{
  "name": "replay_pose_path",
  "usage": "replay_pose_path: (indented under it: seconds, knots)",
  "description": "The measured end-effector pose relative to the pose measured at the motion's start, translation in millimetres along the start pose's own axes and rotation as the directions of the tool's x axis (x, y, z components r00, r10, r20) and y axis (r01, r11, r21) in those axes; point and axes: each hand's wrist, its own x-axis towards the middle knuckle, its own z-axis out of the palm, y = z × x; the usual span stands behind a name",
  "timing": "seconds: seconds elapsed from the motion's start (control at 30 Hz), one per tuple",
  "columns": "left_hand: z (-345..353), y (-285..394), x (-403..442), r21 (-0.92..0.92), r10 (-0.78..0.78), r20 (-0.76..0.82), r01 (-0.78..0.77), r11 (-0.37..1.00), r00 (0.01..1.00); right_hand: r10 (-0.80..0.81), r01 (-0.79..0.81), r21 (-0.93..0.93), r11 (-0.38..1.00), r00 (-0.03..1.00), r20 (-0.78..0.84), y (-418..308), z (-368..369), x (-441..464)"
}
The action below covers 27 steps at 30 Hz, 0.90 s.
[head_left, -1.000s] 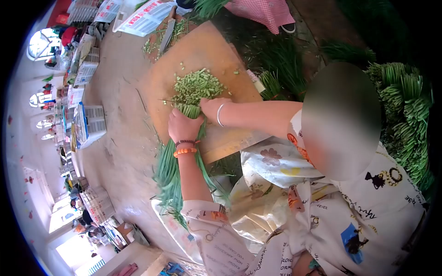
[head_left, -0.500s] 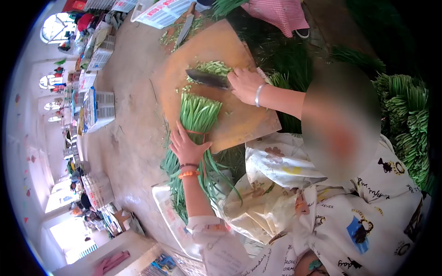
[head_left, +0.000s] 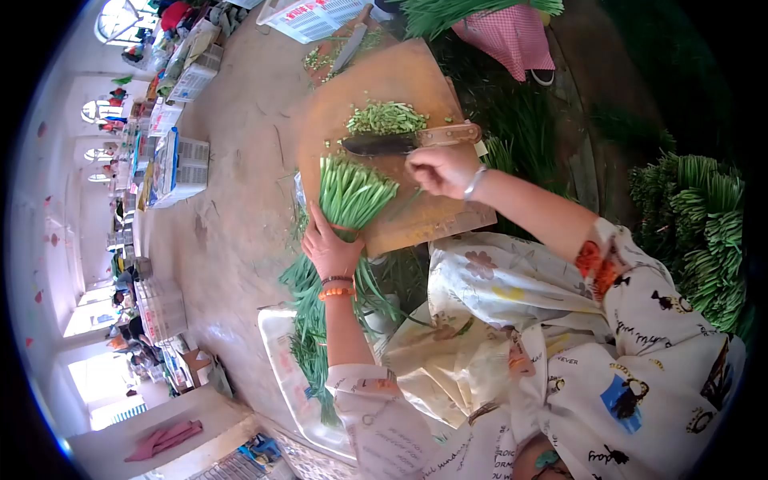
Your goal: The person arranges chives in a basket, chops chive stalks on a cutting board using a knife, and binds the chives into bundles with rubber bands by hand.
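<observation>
Head cam: my right hand (head_left: 442,171), curled and seemingly empty, has just released the knife (head_left: 424,138) at its 12 o'clock, left hand (head_left: 332,246) gripping green bundle (head_left: 356,192) at board's (head_left: 344,104) 7, so cutting looks paused.

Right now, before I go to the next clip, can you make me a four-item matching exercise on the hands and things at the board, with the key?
1. Left hand
2. Right hand
3. Nearer knife
4. Chopped pieces

A. Loose pile on the board
B. Silver-coloured bangle at the wrist
C. Around the banded green bundle
D. Dark blade, wooden handle

Pairs: 1-C, 2-B, 3-D, 4-A
</observation>
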Motion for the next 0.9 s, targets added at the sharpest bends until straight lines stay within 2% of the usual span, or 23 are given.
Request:
replay_pose_path:
  seconds: [0.03,0.1,0.13,0.17,0.2,0.23,0.3,0.33,0.4,0.43,0.47,0.5,0.57,0.6,0.63,0.67,0.7,0.73,0.77,0.8,0.83,0.87,0.9]
  knots:
    - [-3,-5,-5,-0.036,0.023,-0.048,-0.024,0.999,0.999,0.032,-0.047,0.105,0.993,0.990,0.135,-17,-1,-14]
    - [-14,-12,-18,-0.071,0.007,-0.080,-0.012,0.997,0.997,0.057,-0.077,-0.155,0.985,0.990,-0.128,-30,17,-43]
    - [-23,-14,-24,-0.133,-0.026,-0.117,0.010,0.991,0.993,0.021,-0.068,-0.479,0.875,0.995,-0.102,-26,26,-50]
    - [-31,-15,-30,-0.191,-0.060,-0.148,0.031,0.981,0.987,-0.004,-0.046,-0.745,0.666,0.998,-0.065,-22,36,-56]
    - [-42,-13,-38,-0.216,-0.082,-0.186,0.040,0.975,0.979,0.078,-0.066,-0.767,0.638,0.997,-0.021,-8,40,-51]
    - [-53,-9,-46,-0.209,-0.091,-0.202,0.047,0.977,0.975,0.046,-0.002,-0.834,0.552,0.999,0.027,-5,63,-59]
    - [-71,-2,-61,-0.276,-0.133,-0.308,0.045,0.960,0.942,-0.131,0.199,-0.873,0.444,0.979,0.156,21,87,-53]
    - [-82,2,-72,-0.309,-0.158,-0.318,0.055,0.949,0.935,-0.130,0.220,-0.874,0.434,0.975,0.181,24,95,-56]
    - [-100,6,-97,-0.340,-0.179,-0.385,0.042,0.940,0.905,0.175,0.050,-0.680,0.732,0.950,0.258,28,114,-61]
    - [-108,8,-111,-0.376,-0.193,-0.430,0.020,0.927,0.882,0.180,0.069,-0.691,0.719,0.942,0.282,31,118,-67]
    - [-117,11,-125,-0.422,-0.197,-0.478,-0.028,0.906,0.856,0.429,-0.202,-0.523,0.828,0.829,0.359,34,115,-76]
    - [-122,10,-140,-0.419,-0.212,-0.501,-0.021,0.908,0.839,0.611,-0.496,-0.356,0.792,0.638,0.469,37,115,-83]
    - [-125,7,-168,-0.319,-0.082,-0.608,-0.149,0.936,0.790,0.757,-0.596,-0.467,0.654,0.513,0.405,50,128,-106]
    - [-121,2,-183,-0.550,-0.188,-0.483,-0.129,0.825,0.855,0.736,-0.579,-0.455,0.676,0.538,0.410,58,142,-121]
    - [-126,6,-195,-0.503,-0.141,-0.504,-0.157,0.850,0.852,0.623,-0.595,-0.234,0.769,0.614,0.485,68,161,-132]
    - [-131,9,-208,-0.453,-0.093,-0.524,-0.185,0.872,0.847,0.458,-0.460,-0.139,0.877,0.714,0.529,73,180,-139]
    - [-150,23,-220,-0.094,0.123,-0.630,-0.232,0.968,0.767,0.374,-0.463,-0.027,0.886,0.681,0.630,78,189,-141]
    - [-163,28,-232,-0.050,0.177,-0.585,-0.253,0.966,0.792,0.283,-0.483,0.083,0.871,0.634,0.719,83,198,-144]
    - [-167,32,-243,0.065,0.223,-0.623,-0.235,0.970,0.749,0.347,-0.599,0.082,0.796,0.564,0.749,81,200,-143]
    - [-174,37,-262,-0.040,0.101,-0.577,-0.152,0.988,0.810,0.408,-0.704,0.073,0.707,0.489,0.771,78,203,-143]
    - [-181,40,-281,-0.141,-0.017,-0.522,-0.066,0.988,0.853,0.458,-0.608,-0.012,0.794,0.584,0.670,81,208,-138]
    - [-186,41,-297,-0.310,-0.202,-0.459,0.057,0.949,0.865,0.487,-0.500,-0.168,0.850,0.621,0.614,80,211,-134]
    - [-173,27,-311,-0.850,-0.470,-0.198,0.088,0.519,0.860,0.503,-0.386,-0.322,0.864,0.661,0.557,73,221,-139]
